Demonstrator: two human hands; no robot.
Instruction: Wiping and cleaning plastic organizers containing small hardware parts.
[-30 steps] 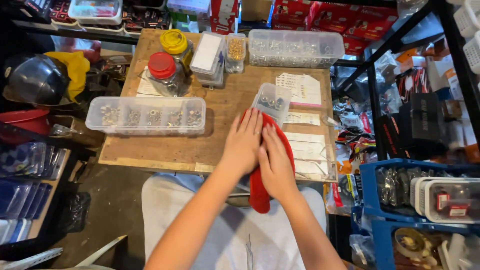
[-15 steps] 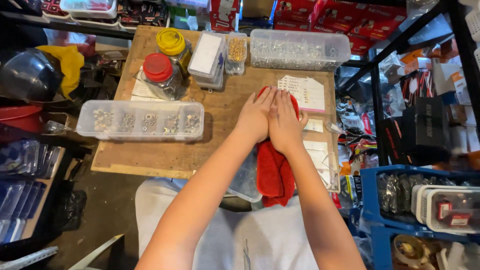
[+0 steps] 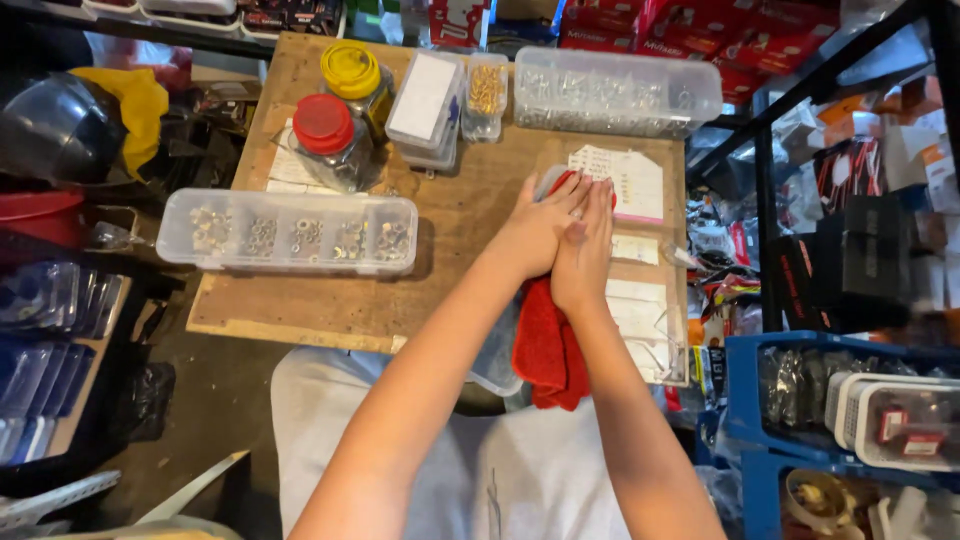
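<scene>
My left hand (image 3: 533,232) and my right hand (image 3: 586,250) lie flat side by side, fingers stretched out, pressing on a red cloth (image 3: 545,345). The cloth runs from under my palms down over the near edge of the wooden board (image 3: 330,300) onto my lap. A corner of a small clear box (image 3: 546,181) peeks out from under the cloth at my fingertips. White paper labels (image 3: 635,180) lie just right of my hands.
A long clear compartment box of nuts (image 3: 290,232) sits left of my hands. At the back stand a red-lidded jar (image 3: 325,140), a yellow-lidded jar (image 3: 352,72), stacked small boxes (image 3: 425,100) and a large clear box (image 3: 615,90). A blue crate (image 3: 760,400) stands at the right.
Both hands have slid away from me across the board, pushing the red cloth forward over the small clear box, which was uncovered a second ago.
</scene>
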